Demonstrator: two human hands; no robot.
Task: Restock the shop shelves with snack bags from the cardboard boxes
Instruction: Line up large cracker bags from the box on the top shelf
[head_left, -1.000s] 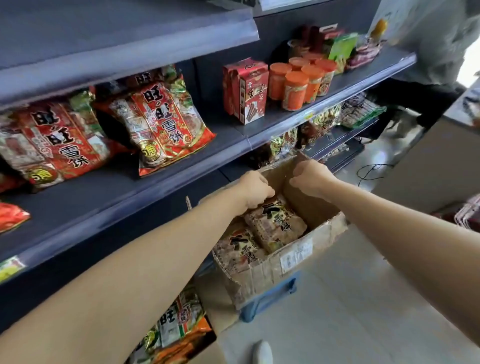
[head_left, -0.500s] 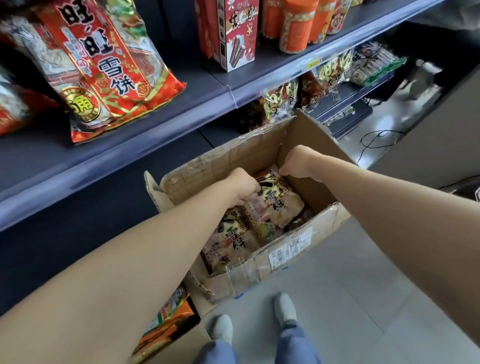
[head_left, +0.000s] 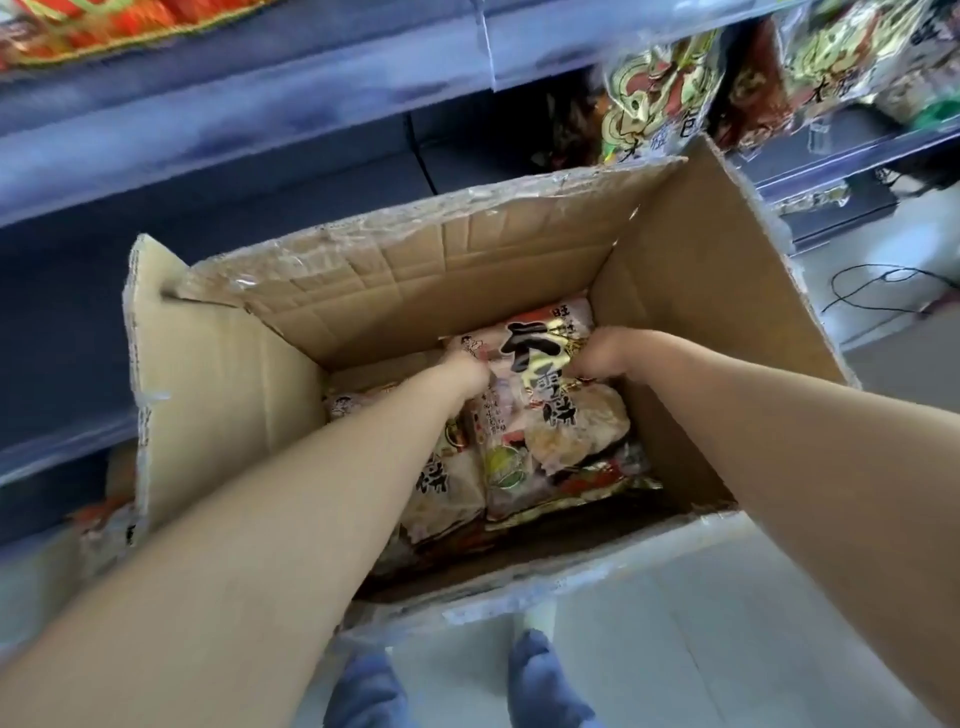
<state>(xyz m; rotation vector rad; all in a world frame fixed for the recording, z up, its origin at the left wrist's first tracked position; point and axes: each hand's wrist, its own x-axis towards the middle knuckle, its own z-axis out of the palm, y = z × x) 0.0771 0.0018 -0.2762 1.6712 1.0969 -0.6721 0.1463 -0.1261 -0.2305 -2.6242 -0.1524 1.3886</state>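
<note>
**Both hands on one bag inside the open box**

Grey shop shelves (head_left: 260, 104) fill the upper half of the view, with a red bag (head_left: 104, 26) lying on the higher board at the top left and gold-printed bags (head_left: 660, 88) standing on a lower board at the top right. In front of them a cardboard box (head_left: 467, 249) sits open, its flaps turned up and strips of clear tape along the edges. The snack bags lie flat in its bottom. The top bag (head_left: 545, 415), pale with bold black lettering, rests on a second bag (head_left: 447, 488) and others beneath.

Both bare arms reach down into the box. The left hand (head_left: 465, 371) is curled closed on the top bag's left side near its upper end, and the right hand (head_left: 602, 358) is curled closed on its right side, so both grip the same bag. The fingertips are hidden under the knuckles.

A thin black cable (head_left: 883, 291) lies on the pale floor (head_left: 727, 623) to the right.
</note>
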